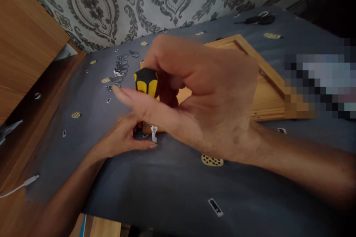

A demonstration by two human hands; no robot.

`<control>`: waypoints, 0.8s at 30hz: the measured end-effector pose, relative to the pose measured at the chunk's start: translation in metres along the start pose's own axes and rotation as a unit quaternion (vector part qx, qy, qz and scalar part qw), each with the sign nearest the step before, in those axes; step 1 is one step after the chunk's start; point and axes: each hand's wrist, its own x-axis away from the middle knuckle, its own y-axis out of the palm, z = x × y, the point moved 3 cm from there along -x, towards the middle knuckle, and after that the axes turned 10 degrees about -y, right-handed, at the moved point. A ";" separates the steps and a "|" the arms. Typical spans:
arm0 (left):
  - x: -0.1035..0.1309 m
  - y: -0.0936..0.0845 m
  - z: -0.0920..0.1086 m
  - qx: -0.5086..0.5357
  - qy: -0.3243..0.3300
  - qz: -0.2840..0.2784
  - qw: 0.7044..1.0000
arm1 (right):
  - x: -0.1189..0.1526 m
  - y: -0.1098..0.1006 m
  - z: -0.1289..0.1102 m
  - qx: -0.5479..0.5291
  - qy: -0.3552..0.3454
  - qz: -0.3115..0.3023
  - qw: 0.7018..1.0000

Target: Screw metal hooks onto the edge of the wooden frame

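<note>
My right hand point(205, 96) is closed round the yellow-and-black handle of a screwdriver point(146, 81); its shaft and tip are hidden behind the hand. Below it, my left hand point(128, 135) pinches a small pale metal fitting point(154, 133) between thumb and fingers, at the near left corner of a framed wooden panel point(269, 98). The panel lies on patterned grey cloth, largely covered by my right hand. Whether the screwdriver touches the fitting cannot be seen.
Several small metal pieces with loops point(121, 63) lie on the grey cloth point(172, 189) at the back left. Black-handled scissors point(260, 18) rest at the far right. A white cable point(30, 180) runs at the left, beside wooden furniture point(27, 33). A patterned wall covering rises behind.
</note>
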 end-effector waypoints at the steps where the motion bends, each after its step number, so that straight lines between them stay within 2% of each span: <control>1: 0.000 0.000 0.000 -0.009 0.007 -0.002 1.000 | -0.001 0.000 0.001 -0.007 0.005 -0.005 1.000; 7: 0.001 0.001 0.000 -0.037 0.021 0.002 0.999 | 0.001 0.010 0.016 -0.016 0.000 -0.061 0.998; 13: 0.000 0.001 0.000 -0.035 0.033 0.002 0.999 | 0.002 0.017 0.018 -0.027 0.000 -0.097 0.995; 19: -0.001 0.002 -0.002 -0.033 0.039 -0.005 0.999 | 0.004 0.020 0.018 -0.052 -0.031 -0.079 0.995; 24: 0.000 0.002 -0.003 -0.030 0.033 -0.003 0.999 | 0.006 0.022 0.021 -0.030 -0.007 -0.104 0.994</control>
